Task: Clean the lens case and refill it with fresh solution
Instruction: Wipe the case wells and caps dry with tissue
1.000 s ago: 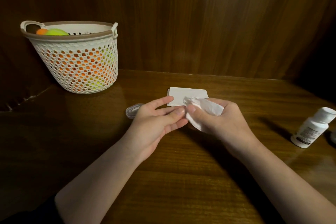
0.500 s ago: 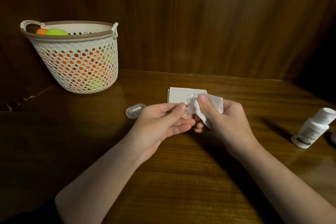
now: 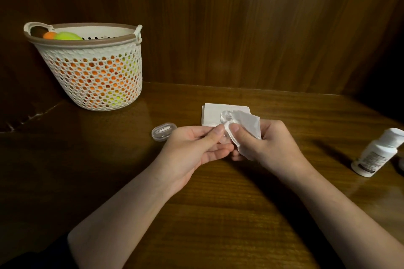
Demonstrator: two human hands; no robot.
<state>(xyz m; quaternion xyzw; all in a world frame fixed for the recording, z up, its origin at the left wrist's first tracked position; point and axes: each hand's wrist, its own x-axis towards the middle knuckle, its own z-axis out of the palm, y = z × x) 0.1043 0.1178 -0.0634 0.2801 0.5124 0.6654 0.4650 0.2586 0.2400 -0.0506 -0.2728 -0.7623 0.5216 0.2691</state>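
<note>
The lens case (image 3: 225,121), a small clear plastic piece, is being held above the middle of the wooden table (image 3: 218,214), caught between the two hands and hard to make out because it is transparent and partly wrapped. The left hand (image 3: 192,150) is reaching in from the near left edge, its thumb and forefinger pinching the case's left side while the other fingers are lying loosely curled beneath. The right hand (image 3: 269,148) is coming in from the near right edge, its fingers clenching a crumpled white tissue (image 3: 247,131) and its thumb pressing a fold of that tissue against the case. Both forearms are stretching bare across the near part of the table, and a dark sleeve is showing at the near left corner. Just behind the hands a folded stack of white tissues (image 3: 215,113) is lying flat, partly covered by the held tissue. To the left of the left hand, close beside it, a small clear oval container (image 3: 164,131) with something white inside is resting on the table. Near the right edge a white bottle (image 3: 378,155) with a printed label is standing, appearing tilted in this wide view. Towards the far left corner a white perforated basket (image 3: 94,76) with a brown rim is sitting against the wooden wall, with orange and yellow-green balls (image 3: 65,36) showing over its rim and through its holes.
</note>
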